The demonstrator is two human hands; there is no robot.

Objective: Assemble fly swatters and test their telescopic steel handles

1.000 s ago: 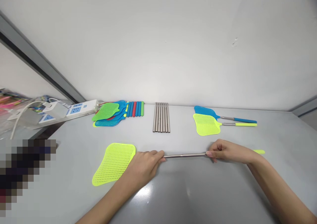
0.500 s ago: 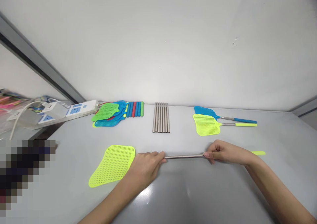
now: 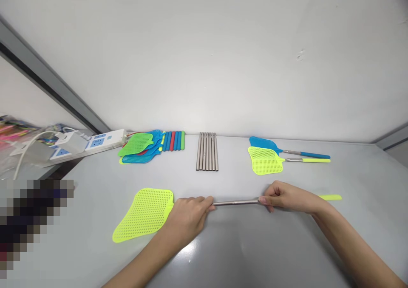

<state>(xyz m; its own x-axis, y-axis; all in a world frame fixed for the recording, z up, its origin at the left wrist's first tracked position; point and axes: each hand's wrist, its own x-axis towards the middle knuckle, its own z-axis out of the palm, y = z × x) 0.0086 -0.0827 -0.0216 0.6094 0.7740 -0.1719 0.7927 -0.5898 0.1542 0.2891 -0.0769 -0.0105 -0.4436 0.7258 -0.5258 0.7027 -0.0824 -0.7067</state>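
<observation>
My left hand (image 3: 191, 211) is closed around the neck end of a yellow-green fly swatter, just right of its perforated head (image 3: 145, 213). A thin metal rod (image 3: 236, 202) runs from there across to my right hand (image 3: 282, 196), whose thumb and fingers pinch it. Beyond my right wrist lies a yellow-green handle (image 3: 331, 197), roughly in line with the rod; my wrist hides whether the two are joined. Behind my hands, several metal rods (image 3: 207, 152) lie side by side.
At back right lie a blue fly swatter (image 3: 264, 144) and a yellow-green fly swatter (image 3: 266, 160). Stacked swatter heads (image 3: 137, 145) and a row of coloured handles (image 3: 172, 140) are at back left, near a power strip (image 3: 105, 140). A wall (image 3: 207, 67) borders the table.
My right hand has shifted slightly left along with its grip on the rod, so the visible stretch of rod is a little shorter. My left hand keeps its hold.
</observation>
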